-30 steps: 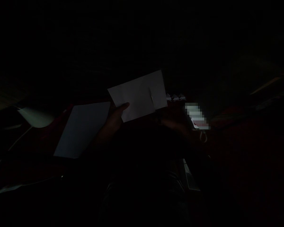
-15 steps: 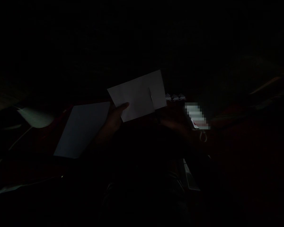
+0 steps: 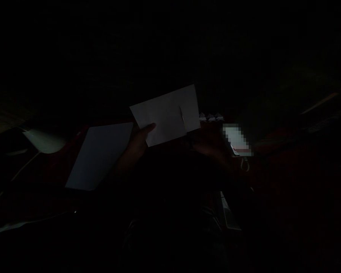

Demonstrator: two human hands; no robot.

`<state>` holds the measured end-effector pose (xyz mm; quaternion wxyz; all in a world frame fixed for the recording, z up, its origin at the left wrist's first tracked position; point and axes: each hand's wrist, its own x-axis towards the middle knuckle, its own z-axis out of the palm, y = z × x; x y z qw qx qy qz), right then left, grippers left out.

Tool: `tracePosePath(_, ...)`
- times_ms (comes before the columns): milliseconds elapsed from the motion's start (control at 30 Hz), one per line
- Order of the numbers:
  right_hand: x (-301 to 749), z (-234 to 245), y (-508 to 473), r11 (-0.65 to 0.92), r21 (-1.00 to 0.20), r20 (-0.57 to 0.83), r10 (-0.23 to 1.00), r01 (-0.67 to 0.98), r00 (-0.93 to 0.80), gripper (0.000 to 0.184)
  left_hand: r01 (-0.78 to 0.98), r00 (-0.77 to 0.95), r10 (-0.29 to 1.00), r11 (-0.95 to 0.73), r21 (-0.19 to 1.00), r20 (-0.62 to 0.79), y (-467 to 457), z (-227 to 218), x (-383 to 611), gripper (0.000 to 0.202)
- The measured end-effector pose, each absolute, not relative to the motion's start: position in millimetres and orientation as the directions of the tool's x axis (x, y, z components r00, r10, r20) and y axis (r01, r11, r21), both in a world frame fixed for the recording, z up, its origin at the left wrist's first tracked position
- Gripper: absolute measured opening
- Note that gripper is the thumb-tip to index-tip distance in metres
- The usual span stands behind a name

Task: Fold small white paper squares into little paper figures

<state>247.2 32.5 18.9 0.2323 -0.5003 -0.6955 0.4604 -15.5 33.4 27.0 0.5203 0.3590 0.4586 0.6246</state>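
The scene is very dark. A white sheet of paper (image 3: 165, 113) is held up in the middle, tilted with its right side higher. My left hand (image 3: 138, 142) is closed on its lower left corner, thumb on top. My right hand (image 3: 204, 147) is below the sheet's lower right edge, its fingers mostly lost in shadow. It seems wrapped around the dark handles of a pair of scissors, whose thin blade (image 3: 182, 115) shows as a bright line over the paper. At the lower edge beneath the blade, the paper has a small break.
Left of my left hand lies a larger pale sheet (image 3: 99, 155). Several small folded white pieces (image 3: 210, 117) sit behind the paper's right edge. A lit phone (image 3: 237, 139) with a cord loop lies to the right. A pale curved object (image 3: 44, 141) stands far left.
Almost nothing differs. The whole view has shifted very slightly to the right, and both hands keep their places at the paper.
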Motion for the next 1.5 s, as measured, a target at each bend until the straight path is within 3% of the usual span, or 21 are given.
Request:
tracePosePath(167,243.2,23.9,30.6,-0.001,-0.867,-0.198,0.918,0.499,-0.343,0.041,-0.324,-0.191,0.981,-0.045,0.945,-0.019,33.6,26.7,-14.7,0.053)
tracePosePath(400,242.9,20.5,32.0,0.023,-0.848,-0.187,0.922,0.530,-0.338,0.037,-0.332,-0.188,0.982,-0.040,0.942,-0.025,33.1,27.9,-14.6,0.056)
tracePosePath(800,239.9,26.7,29.3,0.050,-0.860,-0.157,0.921,0.508,-0.357,0.048,-0.316,-0.185,0.983,-0.045,0.948,-0.015,34.2,27.0,-17.4,0.068)
tracePosePath(1067,242.5,23.5,30.9,0.046,-0.860,-0.176,0.907,0.507,-0.381,0.047,-0.325,-0.171,0.985,-0.041,0.945,-0.016,32.9,27.2,-16.9,0.055)
tracePosePath(1267,239.6,23.8,30.8,0.070,-0.860,-0.147,0.915,0.506,-0.376,0.055,-0.334,-0.194,0.981,-0.043,0.942,-0.024,33.5,28.1,-16.2,0.057)
tracePosePath(1500,242.9,20.0,32.9,0.056,-0.831,-0.191,0.906,0.553,-0.379,0.051,-0.331,-0.177,0.984,-0.066,0.941,0.007,37.2,22.7,-19.3,0.060)
